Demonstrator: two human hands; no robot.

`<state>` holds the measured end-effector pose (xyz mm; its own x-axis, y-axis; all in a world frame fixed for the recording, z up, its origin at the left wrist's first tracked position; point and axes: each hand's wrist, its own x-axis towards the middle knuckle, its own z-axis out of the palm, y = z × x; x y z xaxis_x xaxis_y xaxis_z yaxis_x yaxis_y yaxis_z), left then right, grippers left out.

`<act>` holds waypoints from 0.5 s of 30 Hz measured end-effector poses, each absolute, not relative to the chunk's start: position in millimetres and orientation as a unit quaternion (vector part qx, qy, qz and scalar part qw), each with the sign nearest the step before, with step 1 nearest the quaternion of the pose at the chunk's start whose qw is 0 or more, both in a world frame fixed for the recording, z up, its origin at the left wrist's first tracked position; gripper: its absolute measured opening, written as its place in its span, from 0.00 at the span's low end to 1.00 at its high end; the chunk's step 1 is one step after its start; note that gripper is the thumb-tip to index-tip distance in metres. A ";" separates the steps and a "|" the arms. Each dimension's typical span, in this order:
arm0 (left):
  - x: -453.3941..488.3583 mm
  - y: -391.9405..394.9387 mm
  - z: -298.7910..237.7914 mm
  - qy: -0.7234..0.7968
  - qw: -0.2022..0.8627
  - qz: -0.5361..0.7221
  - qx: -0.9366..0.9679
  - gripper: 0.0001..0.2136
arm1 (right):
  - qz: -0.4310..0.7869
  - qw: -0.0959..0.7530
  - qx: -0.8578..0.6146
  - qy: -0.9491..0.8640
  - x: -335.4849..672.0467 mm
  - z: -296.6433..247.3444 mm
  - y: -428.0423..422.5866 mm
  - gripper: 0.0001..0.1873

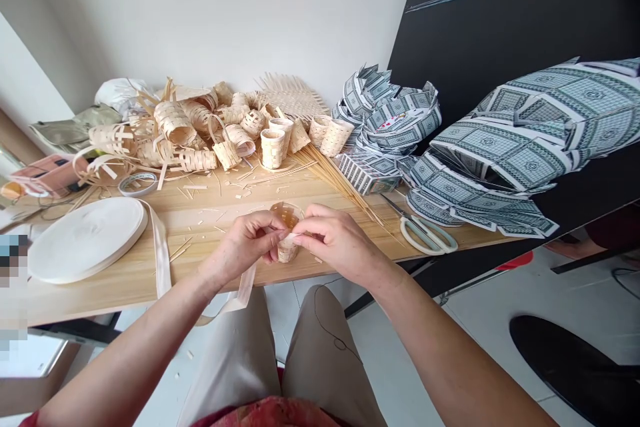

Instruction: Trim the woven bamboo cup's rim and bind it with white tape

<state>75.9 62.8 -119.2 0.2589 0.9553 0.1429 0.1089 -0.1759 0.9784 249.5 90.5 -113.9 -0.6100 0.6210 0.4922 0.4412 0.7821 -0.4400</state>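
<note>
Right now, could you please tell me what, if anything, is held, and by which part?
Left hand and right hand pinch a pale strip at the woven cup; which part, I cannot tell.

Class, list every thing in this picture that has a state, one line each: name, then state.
Left hand: pinching a pale strip at the small woven cup
Right hand: pinching the pale strip too
Small woven cup: partly hidden by the hands
White roll: lying flat, partly unwound
Tape roll: lying flat
Scissors: lying unheld, blade opening unclear
Front woven basket: upright, open-topped
</note>
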 end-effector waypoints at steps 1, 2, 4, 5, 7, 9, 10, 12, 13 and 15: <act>75.7 63.4 -118.8 0.425 0.486 0.435 0.628 0.11 | 0.135 0.323 -0.300 -0.888 249.6 -114.3 90.9 0.09; 75.5 64.0 -118.7 0.426 0.488 0.434 0.626 0.11 | 0.132 0.321 -0.300 -0.888 249.5 -114.6 91.2 0.10; 75.7 64.9 -118.8 0.432 0.487 0.433 0.624 0.11 | 0.127 0.321 -0.303 -0.889 249.5 -114.1 91.3 0.10; 75.9 65.1 -119.0 0.434 0.485 0.433 0.623 0.11 | 0.126 0.320 -0.303 -0.889 249.8 -113.0 91.0 0.11; 76.6 65.2 -119.5 0.438 0.480 0.435 0.623 0.10 | 0.135 0.319 -0.304 -0.887 251.2 -109.4 89.7 0.10; 77.3 65.1 -119.7 0.438 0.474 0.439 0.625 0.10 | 0.151 0.324 -0.313 -0.880 253.1 -104.9 87.7 0.06; 77.6 65.1 -119.7 0.438 0.472 0.440 0.626 0.10 | 0.158 0.328 -0.320 -0.875 253.8 -103.1 86.6 0.08; 78.0 65.2 -119.4 0.439 0.468 0.442 0.627 0.09 | 0.165 0.338 -0.331 -0.866 253.9 -101.7 85.1 0.10; 78.2 65.3 -119.4 0.439 0.467 0.443 0.626 0.09 | 0.164 0.341 -0.330 -0.865 253.3 -102.3 84.9 0.08; 78.5 65.3 -120.0 0.441 0.465 0.442 0.627 0.09 | 0.160 0.348 -0.319 -0.867 251.3 -105.5 85.6 0.07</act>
<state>78.5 65.3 -120.0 0.2195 0.9648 0.1447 0.1418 -0.1783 0.9737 251.3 85.6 -105.5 -0.5541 0.6646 0.5013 0.4417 0.7452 -0.4996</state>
